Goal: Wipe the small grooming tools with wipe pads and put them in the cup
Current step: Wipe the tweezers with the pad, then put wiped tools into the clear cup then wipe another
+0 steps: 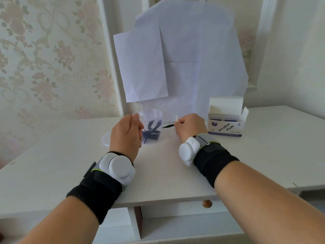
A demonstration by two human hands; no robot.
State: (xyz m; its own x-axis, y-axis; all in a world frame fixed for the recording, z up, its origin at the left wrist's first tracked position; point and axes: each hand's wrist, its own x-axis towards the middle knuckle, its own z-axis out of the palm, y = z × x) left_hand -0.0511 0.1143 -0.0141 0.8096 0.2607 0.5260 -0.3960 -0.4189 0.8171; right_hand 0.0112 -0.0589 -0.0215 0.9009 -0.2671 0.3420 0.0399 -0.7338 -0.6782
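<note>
Right hand pinches white wipe pad round thin dark tool, tip aimed at cup, likely for drop-in. Left hand curled beside cup; hold unclear. Other dark tools inside. Pad box open on surface.

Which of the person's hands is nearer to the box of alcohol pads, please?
The right. The right hand, pinching a wipe pad and a dark tool, is just beside the box of alcohol pads; the left hand is farther away, by the cup.
</note>
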